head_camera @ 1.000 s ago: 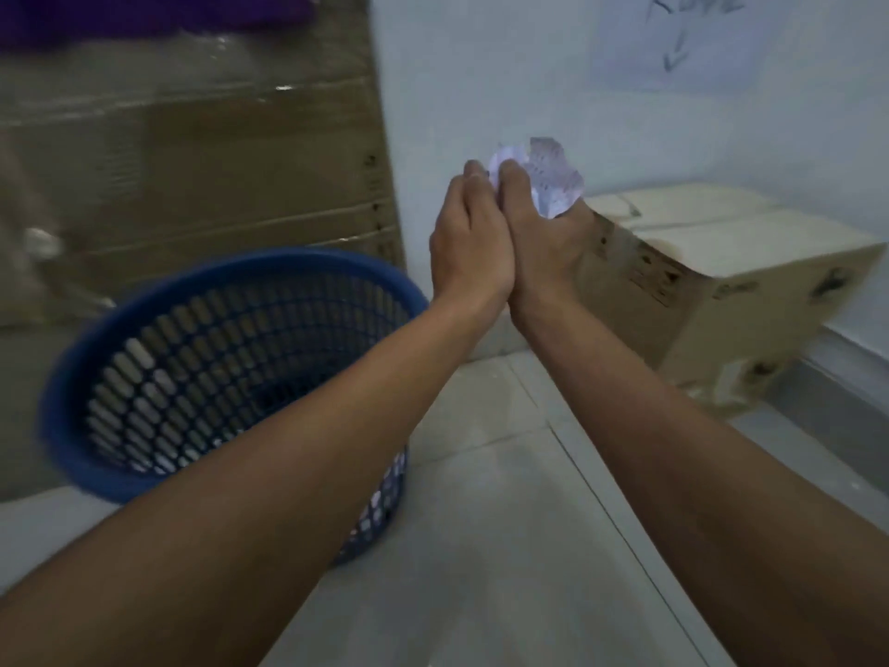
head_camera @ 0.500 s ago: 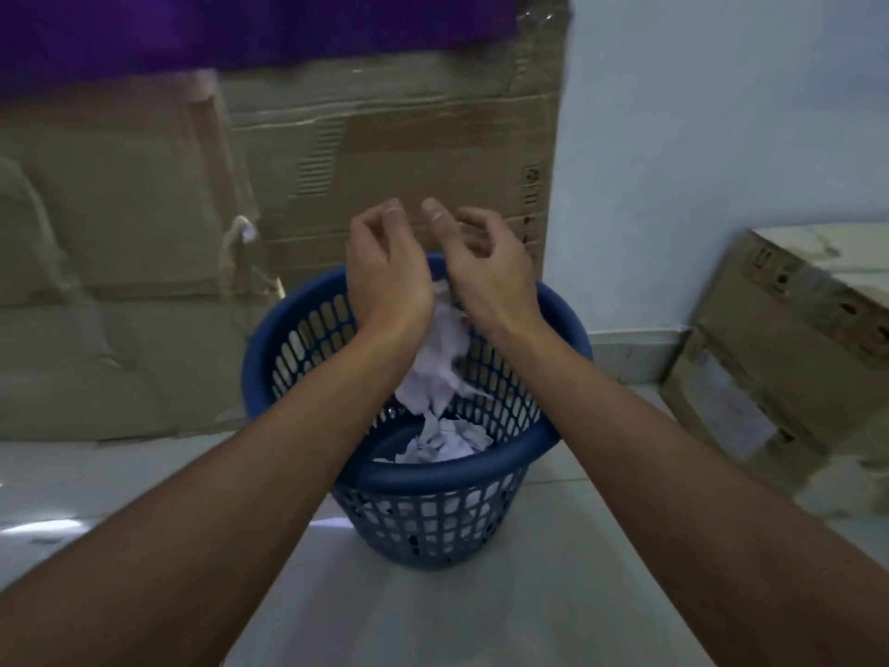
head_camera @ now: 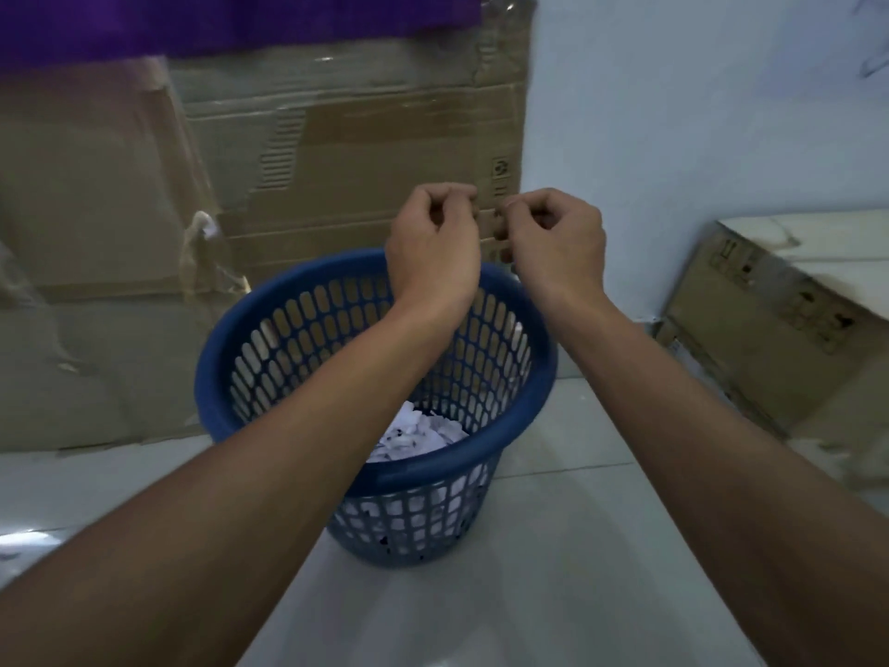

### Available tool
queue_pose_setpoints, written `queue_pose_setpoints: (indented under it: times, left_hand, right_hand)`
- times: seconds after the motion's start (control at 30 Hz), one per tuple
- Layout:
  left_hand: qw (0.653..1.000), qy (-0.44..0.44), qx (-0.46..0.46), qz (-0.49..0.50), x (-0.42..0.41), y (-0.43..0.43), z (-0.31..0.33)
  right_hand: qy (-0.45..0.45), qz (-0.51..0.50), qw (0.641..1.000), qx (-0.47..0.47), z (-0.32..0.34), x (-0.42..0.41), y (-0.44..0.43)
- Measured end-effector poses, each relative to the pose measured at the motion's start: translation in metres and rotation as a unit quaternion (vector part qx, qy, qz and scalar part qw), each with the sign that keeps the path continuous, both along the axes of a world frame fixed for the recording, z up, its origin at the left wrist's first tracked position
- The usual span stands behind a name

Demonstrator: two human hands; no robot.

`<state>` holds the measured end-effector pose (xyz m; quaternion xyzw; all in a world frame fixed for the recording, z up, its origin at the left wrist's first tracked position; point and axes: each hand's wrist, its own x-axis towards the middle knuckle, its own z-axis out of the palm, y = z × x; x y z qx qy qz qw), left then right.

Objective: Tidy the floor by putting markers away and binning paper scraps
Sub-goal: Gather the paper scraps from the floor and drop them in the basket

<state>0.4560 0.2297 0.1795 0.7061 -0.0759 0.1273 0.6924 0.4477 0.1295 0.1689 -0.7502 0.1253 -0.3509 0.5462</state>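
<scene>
A blue plastic mesh bin (head_camera: 269, 329) stands on the pale tiled floor in the middle of the view. White crumpled paper scraps (head_camera: 418, 438) lie at its bottom. My left hand (head_camera: 433, 247) and my right hand (head_camera: 558, 243) hover side by side above the bin's far rim, fingers curled inward, with nothing visible in either. No markers are in view.
A large flattened cardboard sheet (head_camera: 288, 185) wrapped in clear film leans against the wall behind the bin, with purple cloth (head_camera: 216, 21) above it. A cardboard box (head_camera: 779, 320) sits on the floor at the right, against the white wall.
I held a crumpled paper ball in both hands, brought it over the bin and let it go. The paper now lies in the bin and my hands are empty.
</scene>
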Motion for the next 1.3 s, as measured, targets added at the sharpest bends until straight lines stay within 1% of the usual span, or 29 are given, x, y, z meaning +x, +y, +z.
queue_pose_setpoints:
  times: [0.13,0.23,0.37,0.5,0.67,0.9,1.07,1.13,1.23,1.3]
  left_hand:
    - [0.998,-0.014,-0.018,-0.052,-0.021,-0.043,0.005]
    - [0.995,-0.006,-0.019,-0.094,-0.04,-0.078,-0.002]
    - [0.99,0.007,0.017,-0.143,-0.07,-0.128,-0.023]
    - [0.979,0.022,0.061,-0.194,-0.101,-0.166,-0.051]
    - [0.954,0.05,0.113,-0.275,-0.143,-0.202,-0.082]
    - [0.906,0.069,0.15,-0.39,-0.209,-0.23,-0.125]
    - [0.855,0.085,0.206,-0.469,-0.269,-0.235,-0.168]
    - [0.831,0.083,0.227,-0.501,-0.295,-0.234,-0.184]
    - [0.791,0.068,0.257,-0.552,-0.332,-0.229,-0.206]
    - [0.755,0.042,0.278,-0.592,-0.355,-0.225,-0.219]
  right_hand:
    - [0.016,-0.047,0.998,0.027,-0.002,-0.027,-0.043]
    - [0.024,-0.071,0.996,0.038,-0.007,-0.052,-0.075]
    - [0.018,-0.132,0.99,0.039,-0.016,-0.092,-0.117]
    - [0.047,-0.205,0.977,0.029,-0.03,-0.138,-0.157]
    - [0.074,-0.266,0.961,0.017,-0.054,-0.21,-0.201]
    - [0.11,-0.325,0.939,0.029,-0.092,-0.301,-0.225]
    - [0.154,-0.365,0.916,0.065,-0.138,-0.373,-0.213]
    - [0.188,-0.378,0.905,0.053,-0.158,-0.409,-0.202]
    - [0.262,-0.372,0.89,0.004,-0.186,-0.463,-0.183]
    - [0.316,-0.364,0.876,-0.025,-0.203,-0.498,-0.17]
